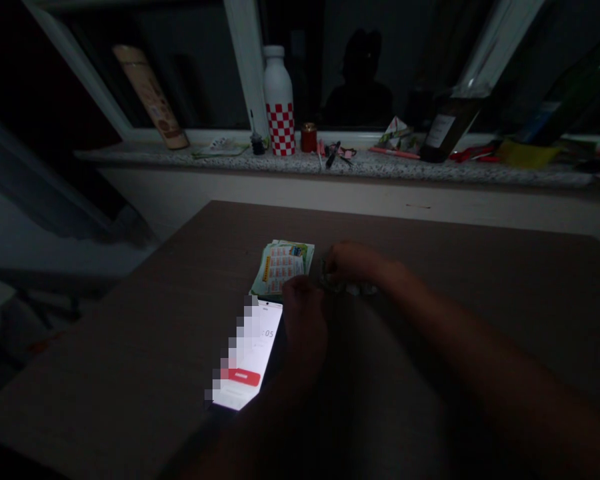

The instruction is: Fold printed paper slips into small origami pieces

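Note:
The room is very dark. My left hand [304,320] rests on the brown table [130,347] with fingers curled, just right of a lit phone [247,357] showing a white screen with a red button. My right hand [353,263] lies a little farther away, fingers bent over some small pale thing [357,289] that I cannot make out. A stack of green printed cards [283,265] sits right beside both hands, to their left and just beyond the phone.
A stone windowsill [380,167] runs behind the table. On it stand a white bottle with red checks [279,100], a leaning tube [153,97], a small red jar [309,137], pens [335,153], and dark bottles [447,127] at the right.

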`<state>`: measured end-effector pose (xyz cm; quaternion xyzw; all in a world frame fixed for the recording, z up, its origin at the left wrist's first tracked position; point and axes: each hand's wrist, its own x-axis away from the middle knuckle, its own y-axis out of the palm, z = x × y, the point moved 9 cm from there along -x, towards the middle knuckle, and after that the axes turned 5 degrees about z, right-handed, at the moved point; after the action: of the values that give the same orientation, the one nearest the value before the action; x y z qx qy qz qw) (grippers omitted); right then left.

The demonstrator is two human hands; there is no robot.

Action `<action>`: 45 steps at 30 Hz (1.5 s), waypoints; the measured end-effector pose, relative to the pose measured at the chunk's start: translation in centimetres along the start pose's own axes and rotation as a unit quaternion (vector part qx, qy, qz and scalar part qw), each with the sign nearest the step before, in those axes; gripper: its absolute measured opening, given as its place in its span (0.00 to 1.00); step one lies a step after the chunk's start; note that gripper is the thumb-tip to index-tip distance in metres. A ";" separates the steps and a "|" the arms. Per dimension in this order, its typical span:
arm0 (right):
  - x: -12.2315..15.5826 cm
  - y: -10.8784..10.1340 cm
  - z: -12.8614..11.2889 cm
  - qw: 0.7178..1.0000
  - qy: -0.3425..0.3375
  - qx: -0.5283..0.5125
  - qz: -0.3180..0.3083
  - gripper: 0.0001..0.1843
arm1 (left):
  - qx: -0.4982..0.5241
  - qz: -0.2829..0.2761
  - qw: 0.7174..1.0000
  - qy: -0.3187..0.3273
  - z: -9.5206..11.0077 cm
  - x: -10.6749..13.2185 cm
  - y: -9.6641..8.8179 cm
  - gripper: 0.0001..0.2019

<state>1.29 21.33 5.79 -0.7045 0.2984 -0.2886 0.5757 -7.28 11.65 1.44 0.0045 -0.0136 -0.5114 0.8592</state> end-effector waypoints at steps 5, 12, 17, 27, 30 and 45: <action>0.1 0.0 -0.7 1.000 0.000 0.029 0.000 0.06 | -0.069 0.039 0.988 0.129 4.5 -0.9 -1.5 0.13; 0.9 -1.1 -1.1 0.999 0.008 0.050 0.015 0.11 | -0.293 -0.075 0.928 0.216 8.4 -2.2 -0.7 0.07; 1.2 -1.7 -3.4 0.996 -0.032 0.061 0.048 0.14 | -0.529 -0.144 0.777 0.311 8.4 -3.3 -0.4 0.12; 1.0 1.4 -7.7 0.985 -0.134 0.091 0.063 0.12 | -0.634 -0.250 0.684 0.261 3.4 -4.9 -0.6 0.12; 1.0 1.6 -7.7 0.982 -0.142 0.100 0.069 0.12 | -0.638 -0.251 0.684 0.251 3.3 -5.2 -0.7 0.13; 0.4 0.5 -6.2 0.983 -0.103 0.050 0.143 0.10 | -0.648 -0.232 0.678 0.258 4.5 -5.2 -0.6 0.13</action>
<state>-3.14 17.02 6.43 -0.6507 0.3204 -0.1439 0.6733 -10.39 15.98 5.82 -0.4184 0.5445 -0.5543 0.4703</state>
